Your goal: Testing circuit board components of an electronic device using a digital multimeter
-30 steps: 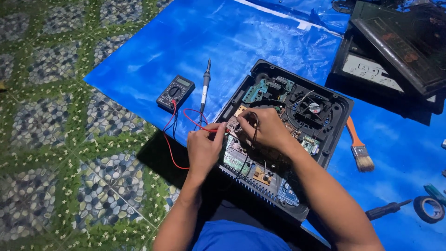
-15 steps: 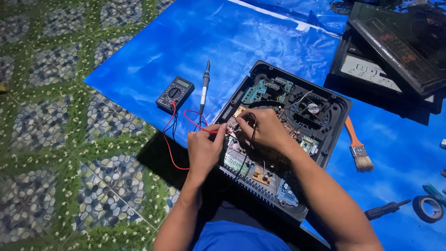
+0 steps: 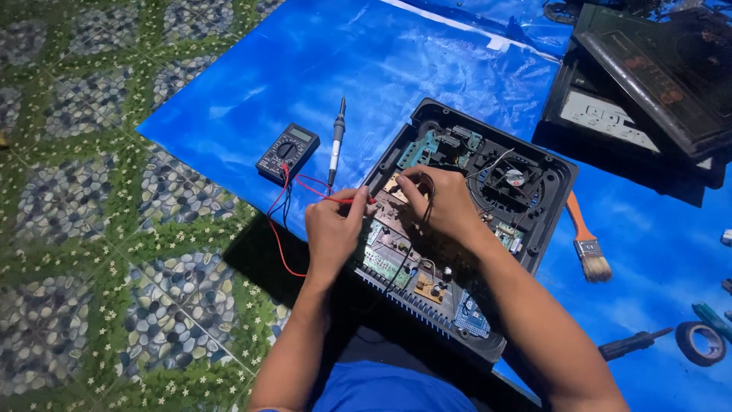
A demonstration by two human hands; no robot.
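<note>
My left hand (image 3: 332, 233) pinches the red probe (image 3: 352, 201); my right hand (image 3: 446, 206) pinches the black probe lead (image 3: 427, 200), both over circuit boards (image 3: 396, 255) inside the open black casing (image 3: 550, 200).

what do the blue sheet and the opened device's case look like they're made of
Blue sheet: looks like a plastic tarpaulin, glossy, with creases and bright sun glare. Device case: seemingly moulded black plastic, matt, with rounded corners and a ribbed front edge; metal cannot be ruled out.
</note>
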